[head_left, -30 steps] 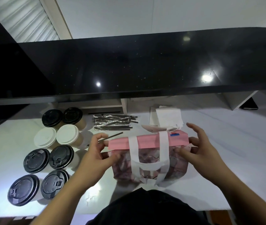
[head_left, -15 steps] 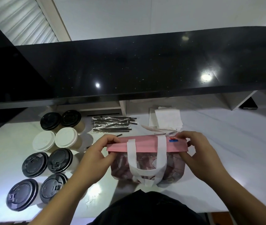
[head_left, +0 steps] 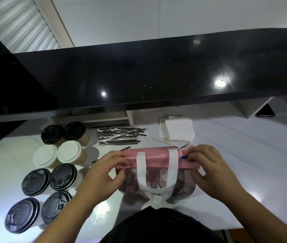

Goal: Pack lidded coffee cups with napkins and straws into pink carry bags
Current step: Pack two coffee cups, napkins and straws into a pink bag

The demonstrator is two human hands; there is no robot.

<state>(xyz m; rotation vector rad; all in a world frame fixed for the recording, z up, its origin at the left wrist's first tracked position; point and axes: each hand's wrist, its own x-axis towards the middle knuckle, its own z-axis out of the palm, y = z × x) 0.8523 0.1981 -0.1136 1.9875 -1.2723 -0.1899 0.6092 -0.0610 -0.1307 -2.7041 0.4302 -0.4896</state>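
Overhead, a glossy black shelf (head_left: 156,72) juts out above a white marble-look counter (head_left: 244,155), with pale wall and a ribbed panel behind it at upper left. On the counter near its front edge stands one pink carry bag (head_left: 156,172), its lower part translucent with a pink pattern, its top a solid pink band, and a white handle loop (head_left: 156,179) hanging down the near face. The left hand (head_left: 102,176) pinches the left end of the pink band, fingers curled over the top edge and thumb on the near face. The right hand (head_left: 211,171) pinches the right end the same way, just beside a small red and blue tag (head_left: 184,155).

What sits inside the bag cannot be made out through the patterned film, and the far handle is hidden. Some napkin edges and a thin stick lie half concealed behind the bag's top. A dark object at far right under the shelf is cut off and unclear.

Eight lidded cups (head_left: 58,165) stand in two columns at left: six with black lids, two with white lids. One heap of wrapped straws (head_left: 120,136) lies behind the bag, too many to count, with one loose straw (head_left: 125,148) near the left hand. One stack of white napkins (head_left: 177,128) lies to the right of the straws.
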